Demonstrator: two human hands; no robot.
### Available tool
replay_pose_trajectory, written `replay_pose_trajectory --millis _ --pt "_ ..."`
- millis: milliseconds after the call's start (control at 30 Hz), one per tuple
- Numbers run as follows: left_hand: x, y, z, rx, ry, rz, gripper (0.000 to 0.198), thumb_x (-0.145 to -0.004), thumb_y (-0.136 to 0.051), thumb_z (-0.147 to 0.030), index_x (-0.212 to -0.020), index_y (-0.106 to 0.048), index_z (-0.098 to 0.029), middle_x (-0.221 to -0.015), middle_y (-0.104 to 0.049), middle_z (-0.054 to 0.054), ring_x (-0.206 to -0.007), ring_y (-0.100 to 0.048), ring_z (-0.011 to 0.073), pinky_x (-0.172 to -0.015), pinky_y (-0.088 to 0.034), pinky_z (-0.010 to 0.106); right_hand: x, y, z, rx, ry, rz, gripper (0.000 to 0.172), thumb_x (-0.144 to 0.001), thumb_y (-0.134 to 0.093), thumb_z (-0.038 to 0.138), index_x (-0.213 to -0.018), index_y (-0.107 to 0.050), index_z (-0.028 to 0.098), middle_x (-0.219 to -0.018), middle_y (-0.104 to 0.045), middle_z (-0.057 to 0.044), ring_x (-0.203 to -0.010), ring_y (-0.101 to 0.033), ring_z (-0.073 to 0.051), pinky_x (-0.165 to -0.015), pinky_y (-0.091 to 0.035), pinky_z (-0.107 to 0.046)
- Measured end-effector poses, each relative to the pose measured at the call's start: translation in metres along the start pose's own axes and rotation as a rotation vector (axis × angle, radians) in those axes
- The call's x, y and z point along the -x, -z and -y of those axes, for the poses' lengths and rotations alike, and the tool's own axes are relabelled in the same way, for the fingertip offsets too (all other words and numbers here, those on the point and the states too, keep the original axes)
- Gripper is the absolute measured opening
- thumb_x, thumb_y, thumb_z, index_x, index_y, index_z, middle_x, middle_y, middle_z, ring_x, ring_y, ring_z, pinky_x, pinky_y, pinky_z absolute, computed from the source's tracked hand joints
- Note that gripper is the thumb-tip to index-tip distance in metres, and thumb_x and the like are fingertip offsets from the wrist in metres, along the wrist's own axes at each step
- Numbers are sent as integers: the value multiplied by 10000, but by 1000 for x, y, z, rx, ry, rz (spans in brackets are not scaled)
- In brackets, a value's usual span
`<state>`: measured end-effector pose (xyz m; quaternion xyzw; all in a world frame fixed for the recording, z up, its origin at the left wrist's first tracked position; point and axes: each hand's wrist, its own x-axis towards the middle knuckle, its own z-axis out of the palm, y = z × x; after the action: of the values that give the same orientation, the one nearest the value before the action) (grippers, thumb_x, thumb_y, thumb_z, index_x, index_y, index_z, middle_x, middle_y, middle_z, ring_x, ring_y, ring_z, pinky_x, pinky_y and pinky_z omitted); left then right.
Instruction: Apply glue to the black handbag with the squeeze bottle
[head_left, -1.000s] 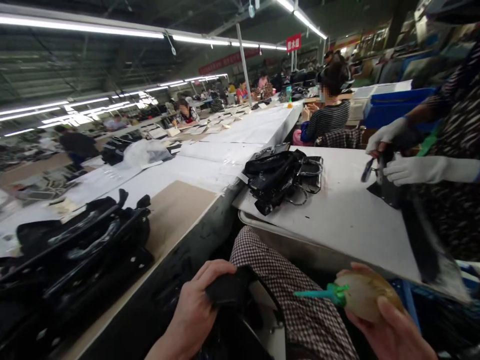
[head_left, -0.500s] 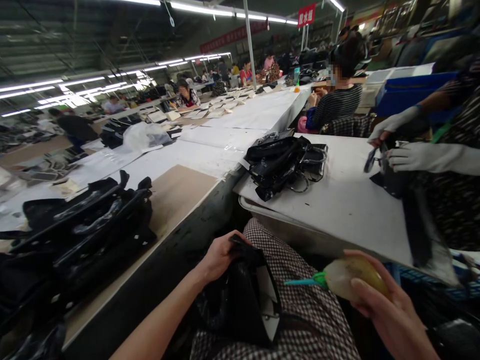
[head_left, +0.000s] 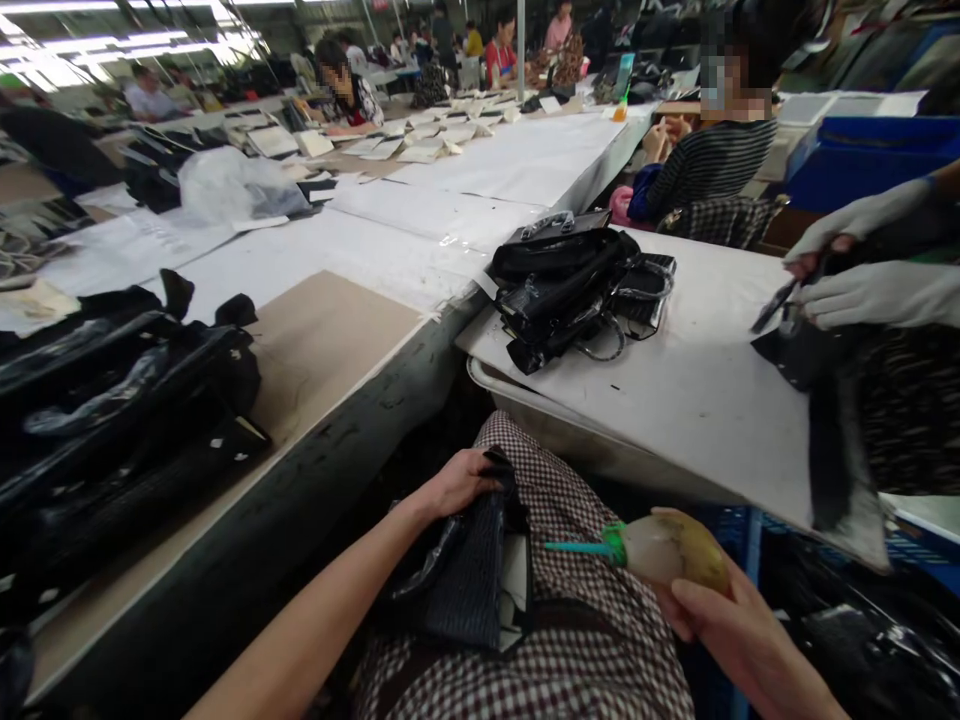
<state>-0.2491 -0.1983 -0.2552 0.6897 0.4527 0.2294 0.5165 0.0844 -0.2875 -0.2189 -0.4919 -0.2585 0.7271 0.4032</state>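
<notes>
Hands of the seated person are low over the lap. The left hand (head_left: pixel 459 483) is curled shut on the upper edge of a black textured leather piece (head_left: pixel 469 580), with the thumb on top and the fingers behind it. The piece lies on the lap, on the brown-and-white checked trousers (head_left: pixel 577 640), and I think the grip is there to stop it from sliding down. Its outer face is dark with a fine woven-looking grain. A glossy film hangs at its left side, and a pale lining shows at the right edge. The right hand (head_left: pixel 739 630) is wrapped around a soft yellowish squeeze bottle (head_left: pixel 671 548). The bottle is held almost level, so its green nozzle (head_left: pixel 581 547) points toward the piece but does not touch it.

Beyond the knees, the white surface (head_left: pixel 675 400) carries a heap of glossy black handbags (head_left: pixel 577 285). To the right, a co-worker's white-gloved hands (head_left: pixel 874 295) hold another dark part. On the left, more black bags in plastic (head_left: pixel 112 380) lie beside a brown cardboard sheet (head_left: pixel 330 335). Far behind, a person in a striped top (head_left: pixel 709 165) sits at the long line.
</notes>
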Motion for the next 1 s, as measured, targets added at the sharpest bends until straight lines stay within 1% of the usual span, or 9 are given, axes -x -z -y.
replay_pose_trajectory --millis 100,167,233,267,433,633,733,833,1000 --pt "5 3 1 11 6 -38 137 -822 -626 -184 -918 -720 -159 -951 -673 36 -941 -616 203 -892 -481 308 -8 12 -14 -35 14 -80 347 -739 -751 448 -997 -701 222 -605 -628 -15 -507 -511 -137 -441 -424 -219" --pt "6 8 -2 14 -4 -51 137 -824 -626 -179 -923 -719 -161 -944 -671 33 -941 -617 201 -890 -483 307 -14 13 -18 -73 20 -150 327 -763 -713 480 -963 -723 221 -834 -726 -70 -742 -649 -231 -601 -540 -297" --pt "5 12 -6 15 -24 -62 140 -827 -627 -178 -931 -718 -161 -953 -669 36 -944 -615 202 -897 -480 311 -20 9 -17 -80 -5 -150 370 -765 -703 478 -1023 -724 214 -1049 -728 -100 -995 -645 -304 -793 -554 -374" --pt "3 14 -8 16 -37 -67 142 -829 -626 -180 -936 -717 -159 -960 -667 39 -946 -613 204 -901 -477 313 -23 5 -14 -76 -17 -133 400 -757 -707 473 -1056 -718 207 -1105 -717 -108 -1047 -630 -318 -836 -544 -393" --pt "-6 12 -16 49 -110 -56 128 -846 -627 -206 -919 -721 -159 -941 -663 45 -924 -609 206 -884 -477 309 -29 -9 0 -65 26 -176 512 -793 -690 415 -1278 -579 292 -1118 -712 -62 -946 -648 -247 -698 -548 -312" --pt "-8 2 -10 128 -135 -57 127 -838 -636 -192 -914 -728 -150 -936 -657 54 -910 -607 207 -865 -480 309 -24 -1 4 -75 56 -298 330 -815 -683 422 -1094 -679 246 -962 -713 -32 -742 -627 -192 -538 -525 -253" --pt "-7 3 -6 168 -135 -60 135 -835 -636 -186 -922 -729 -142 -944 -664 57 -921 -611 208 -875 -478 310 -20 7 1 -104 -9 -297 333 -810 -694 450 -1076 -694 250 -975 -716 -37 -767 -642 -203 -567 -549 -273" --pt "-7 6 -6 204 -130 -65 155 -834 -630 -186 -951 -723 -143 -942 -671 51 -928 -616 208 -873 -482 308 -15 7 -1 -105 -48 -250 379 -807 -695 475 -1127 -674 271 -1120 -701 -48 -933 -651 -239 -685 -574 -312" --pt "-10 5 -6 222 -126 -61 149 -831 -632 -195 -935 -726 -144 -920 -674 46 -897 -620 203 -848 -493 304 -9 -2 3 -81 -43 -168 687 -688 -803 266 -1318 -533 313 -1154 -688 -40 -1057 -628 -267 -892 -529 -394"
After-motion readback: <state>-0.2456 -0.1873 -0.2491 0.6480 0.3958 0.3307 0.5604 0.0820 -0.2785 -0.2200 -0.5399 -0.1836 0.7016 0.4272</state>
